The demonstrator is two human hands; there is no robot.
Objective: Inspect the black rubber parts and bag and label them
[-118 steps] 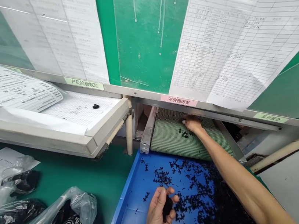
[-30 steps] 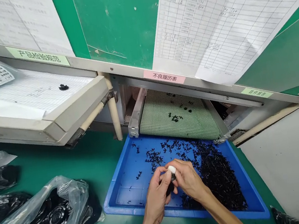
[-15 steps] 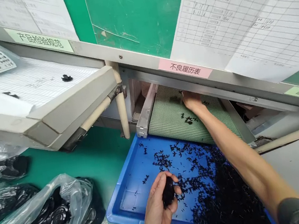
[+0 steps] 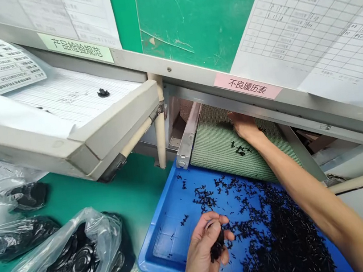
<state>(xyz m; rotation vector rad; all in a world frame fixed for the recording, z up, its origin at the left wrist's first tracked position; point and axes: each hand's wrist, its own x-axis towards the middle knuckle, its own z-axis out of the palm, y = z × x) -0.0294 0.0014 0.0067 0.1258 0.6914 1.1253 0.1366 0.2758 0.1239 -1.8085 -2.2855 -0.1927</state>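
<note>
My left hand (image 4: 203, 252) is above the blue tray (image 4: 165, 246), its fingers curled around several small black plastic parts (image 4: 218, 244). Reaching under the metal beam, my right hand (image 4: 245, 126) is low over the green conveyor belt (image 4: 214, 142). Its fingers look curled, but their tips are partly hidden, so what they hold does not show. Loose black parts (image 4: 241, 150) lie on the belt just in front of it. Inside the tray, a heap of thin black plastic pieces (image 4: 283, 234) fills the right side, with scattered ones further left.
At lower left stands an open clear bag (image 4: 96, 229) of round black parts (image 4: 81, 262), beside tied bags (image 4: 23, 235). A tilted paper shelf (image 4: 116, 129) juts out at left, with one black part (image 4: 103, 93) on it. The metal beam (image 4: 193, 73) crosses above the belt.
The view has swung left, so the scene sits further right. My left hand has turned slightly around the black parts. My right hand remains at the belt under the beam.
</note>
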